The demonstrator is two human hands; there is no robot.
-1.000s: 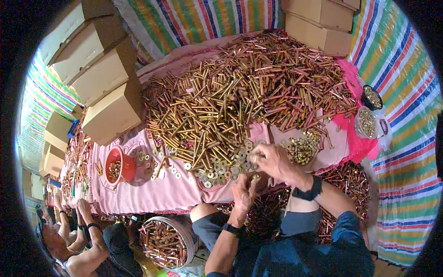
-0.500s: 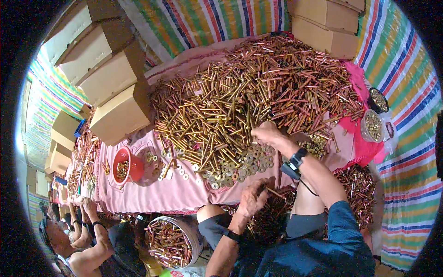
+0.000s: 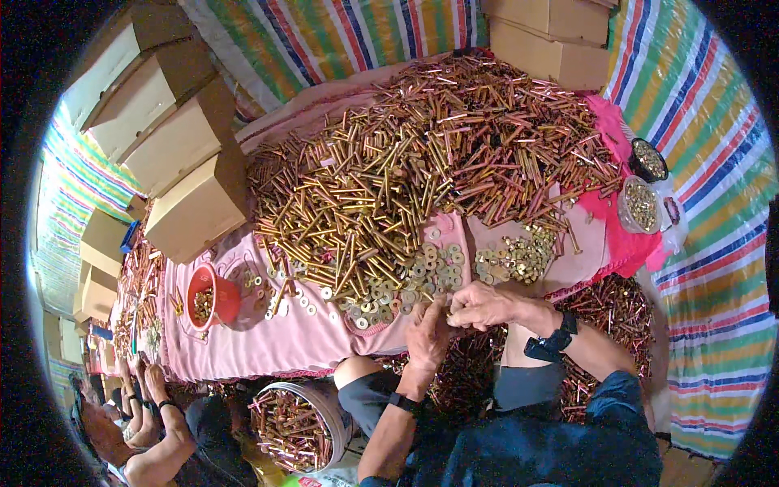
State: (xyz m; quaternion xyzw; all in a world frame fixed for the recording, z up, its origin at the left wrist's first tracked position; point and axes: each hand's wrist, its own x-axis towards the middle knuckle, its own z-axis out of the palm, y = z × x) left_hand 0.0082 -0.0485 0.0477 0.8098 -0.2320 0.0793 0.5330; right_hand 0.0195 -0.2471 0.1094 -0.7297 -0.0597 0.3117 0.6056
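My left hand (image 3: 427, 334) and my right hand (image 3: 485, 307) meet fingertip to fingertip over the near edge of a pink-covered table. The fingers of my left hand are closed round a bolt, nearly all of it hidden now. My right hand is pinched at the same spot; what its fingertips hold is too small to make out. Just beyond the hands lie flat round washers (image 3: 380, 307), with a heap of small nuts (image 3: 519, 258) to their right. A large pile of brassy bolts (image 3: 357, 207) spreads behind them.
A red bucket (image 3: 219, 299) with small metal parts stands at left, near stacked cardboard boxes (image 3: 199, 207). Tubs of small parts (image 3: 639, 204) sit far right. Below the table are a white bucket of bolts (image 3: 331, 422) and more loose bolts. Another person (image 3: 154, 438) works at lower left.
My right hand has come back from the edge of the bolt pile to my left hand. My left hand has risen slightly and turned; the bolt sticking out of it earlier is now mostly hidden.
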